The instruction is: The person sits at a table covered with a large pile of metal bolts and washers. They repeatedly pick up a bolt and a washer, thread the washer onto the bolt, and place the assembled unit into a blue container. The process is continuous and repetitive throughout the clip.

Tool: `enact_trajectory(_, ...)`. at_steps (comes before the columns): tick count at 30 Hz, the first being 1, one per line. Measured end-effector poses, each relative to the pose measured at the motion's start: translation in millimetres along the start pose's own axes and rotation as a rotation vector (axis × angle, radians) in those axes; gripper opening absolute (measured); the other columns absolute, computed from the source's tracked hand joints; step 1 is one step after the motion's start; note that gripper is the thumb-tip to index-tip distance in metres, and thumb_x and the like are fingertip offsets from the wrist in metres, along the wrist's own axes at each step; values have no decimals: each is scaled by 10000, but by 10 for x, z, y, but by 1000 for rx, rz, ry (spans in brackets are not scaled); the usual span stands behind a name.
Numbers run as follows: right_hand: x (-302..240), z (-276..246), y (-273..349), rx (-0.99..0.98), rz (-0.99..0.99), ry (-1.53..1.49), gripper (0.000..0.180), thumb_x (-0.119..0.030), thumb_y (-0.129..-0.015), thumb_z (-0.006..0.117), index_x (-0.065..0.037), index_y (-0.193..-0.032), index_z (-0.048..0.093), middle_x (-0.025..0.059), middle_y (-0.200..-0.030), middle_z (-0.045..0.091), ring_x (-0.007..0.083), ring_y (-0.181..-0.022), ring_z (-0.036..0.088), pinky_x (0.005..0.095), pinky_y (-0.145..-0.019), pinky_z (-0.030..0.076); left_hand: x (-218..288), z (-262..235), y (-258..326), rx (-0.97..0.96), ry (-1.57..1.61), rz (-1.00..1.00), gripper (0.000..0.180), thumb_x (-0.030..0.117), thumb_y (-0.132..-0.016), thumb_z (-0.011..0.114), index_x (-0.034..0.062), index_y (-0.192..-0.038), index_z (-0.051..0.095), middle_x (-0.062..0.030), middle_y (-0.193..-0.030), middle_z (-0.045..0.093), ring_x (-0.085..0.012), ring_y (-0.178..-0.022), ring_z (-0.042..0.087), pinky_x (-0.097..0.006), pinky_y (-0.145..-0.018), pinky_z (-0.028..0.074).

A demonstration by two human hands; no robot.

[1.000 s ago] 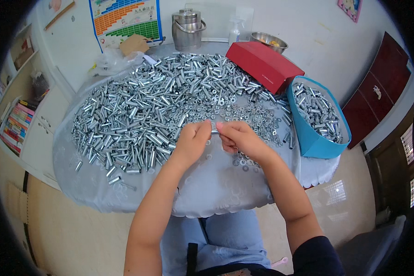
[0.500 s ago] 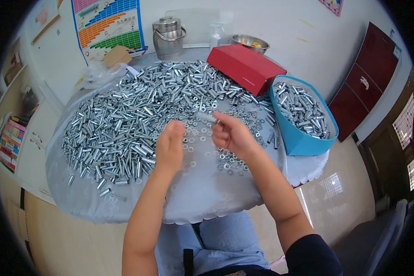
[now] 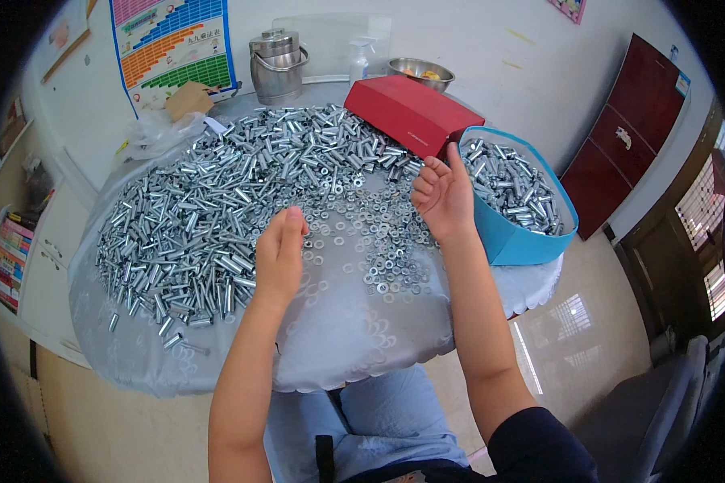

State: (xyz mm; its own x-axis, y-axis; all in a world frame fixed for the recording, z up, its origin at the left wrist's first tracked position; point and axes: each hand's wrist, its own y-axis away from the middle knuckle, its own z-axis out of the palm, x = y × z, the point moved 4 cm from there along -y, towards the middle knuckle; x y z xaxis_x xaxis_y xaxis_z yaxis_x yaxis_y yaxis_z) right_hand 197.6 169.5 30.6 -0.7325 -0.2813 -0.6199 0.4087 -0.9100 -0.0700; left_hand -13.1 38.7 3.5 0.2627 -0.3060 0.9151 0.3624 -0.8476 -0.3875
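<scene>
Here, the right hand point(image 3: 447, 201) is raised beside the near left wall of the blue bin point(image 3: 528, 248), thumb up and apart from the half-curled fingers, the palm partly turned into view; nothing shows in it. Whether it touches the bin is unclear. The left hand point(image 3: 279, 256) is over the cloth point(image 3: 338, 342) at the right edge of the heap, fingers curled in and thumb laid along the top; its inside is hidden, so I cannot tell whether it grips anything. Metal tubes point(image 3: 209, 197) lie heaped across the left and far part of the table, and more fill the bin. Washers point(image 3: 389, 266) are scattered between the hands, some overlapping in a cluster, others lying singly on the cloth near the left hand. Behind the bin a red box point(image 3: 411, 111) sits at a slant, against the far right of the heap. Past it are a metal bowl point(image 3: 441, 84) with yellow things inside, a spray bottle point(image 3: 358, 66) and a lidded steel pot point(image 3: 276, 76).
</scene>
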Motion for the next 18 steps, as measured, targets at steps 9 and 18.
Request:
enact_trajectory(9, -305, 42, 383, 221, -495, 728, 199, -223, -875, 544, -51, -774, 542, -3, -618, 488, 83, -539, 469, 218, -480, 361, 71, -82, -16, 111, -110, 14, 412, 363, -918, 439, 26, -687, 484, -16, -547, 405, -106, -528, 345, -279, -498, 304)
enact_trajectory(18, -379, -208, 974, 69, -403, 2296, 152, -68, -807, 480, 1, -927, 542, 208, -875, 598, 365, -783, 591, 402, -649, 486, 137, -116, 4, 145, -124, 33, 429, 377, -912, 440, 18, -679, 475, -61, -550, 439, -154, -517, 399, -305, -508, 333)
